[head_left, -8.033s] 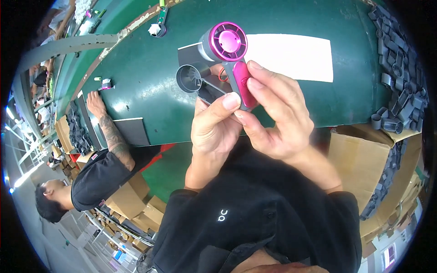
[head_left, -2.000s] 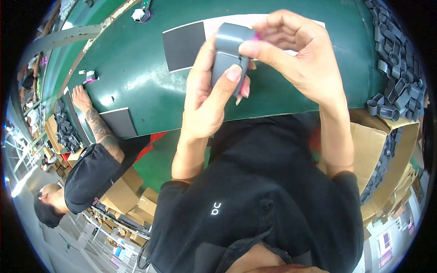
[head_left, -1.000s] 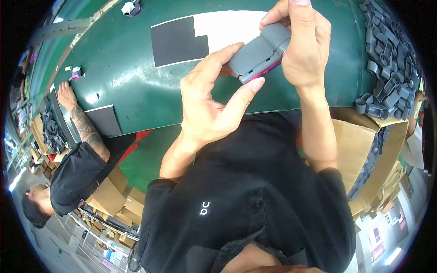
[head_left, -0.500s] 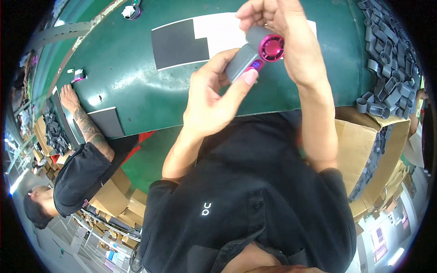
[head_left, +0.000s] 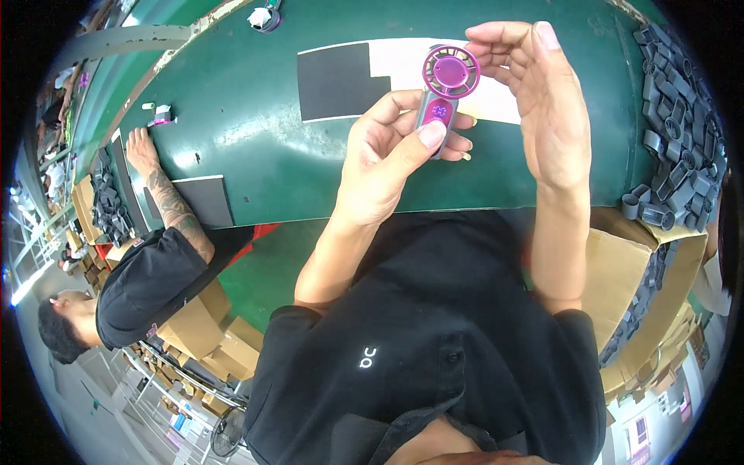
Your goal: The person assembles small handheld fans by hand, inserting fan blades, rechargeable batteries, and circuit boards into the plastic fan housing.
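Observation:
A small handheld fan [head_left: 451, 71] with a round magenta grille and a grey body is upright in my left hand [head_left: 395, 147]. My left thumb presses on its magenta front panel, just under a lit purple display, and the other fingers wrap behind the handle. Close to the right of the fan head, my right hand [head_left: 542, 101] is raised with its fingers loosely curved and apart, holding nothing. Beneath the hands, a white sheet [head_left: 496, 107] and a dark grey sheet [head_left: 333, 84] lie on the green table [head_left: 271, 170].
Grey plastic shells [head_left: 674, 132] are heaped at the table's right end, above an open cardboard box [head_left: 616, 267]. A co-worker's tattooed arm [head_left: 174, 205] rests at the left edge beside another dark sheet [head_left: 205, 200]. Small parts [head_left: 265, 18] lie at the far left.
The fan has turned so its grille now faces up toward me. My right hand has moved off the fan head to the right and opened. The whole view has shifted slightly.

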The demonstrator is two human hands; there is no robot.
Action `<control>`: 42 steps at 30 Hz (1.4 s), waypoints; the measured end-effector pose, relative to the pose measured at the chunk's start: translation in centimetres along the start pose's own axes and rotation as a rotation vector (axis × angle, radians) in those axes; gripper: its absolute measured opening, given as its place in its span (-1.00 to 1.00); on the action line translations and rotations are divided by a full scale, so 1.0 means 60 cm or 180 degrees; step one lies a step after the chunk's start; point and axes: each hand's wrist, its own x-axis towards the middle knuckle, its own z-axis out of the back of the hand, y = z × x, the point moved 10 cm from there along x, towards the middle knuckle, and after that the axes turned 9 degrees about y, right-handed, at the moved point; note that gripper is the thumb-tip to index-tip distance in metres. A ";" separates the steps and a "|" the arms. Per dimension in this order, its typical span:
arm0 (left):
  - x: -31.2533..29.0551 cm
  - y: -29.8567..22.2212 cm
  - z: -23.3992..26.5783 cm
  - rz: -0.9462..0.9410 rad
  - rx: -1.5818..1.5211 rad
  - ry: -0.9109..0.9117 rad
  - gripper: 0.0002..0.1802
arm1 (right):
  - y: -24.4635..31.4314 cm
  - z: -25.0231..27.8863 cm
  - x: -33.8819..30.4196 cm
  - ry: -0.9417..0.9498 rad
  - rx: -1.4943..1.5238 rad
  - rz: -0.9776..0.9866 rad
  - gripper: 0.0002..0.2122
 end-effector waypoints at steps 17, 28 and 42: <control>-0.002 0.015 -0.040 0.0172 -0.2635 0.1237 -0.18 | 0.011 -0.001 -0.012 0.0063 -0.0001 0.0090 -0.41; 0.030 -0.028 0.025 0.0065 -0.0827 0.0458 -0.35 | 0.007 0.010 -0.006 -0.0198 -0.0097 0.0036 -0.44; 0.453 -0.252 0.215 -0.0712 0.5079 -0.1928 -0.39 | -0.050 0.033 -0.046 -0.0411 -0.1804 -0.0098 -0.85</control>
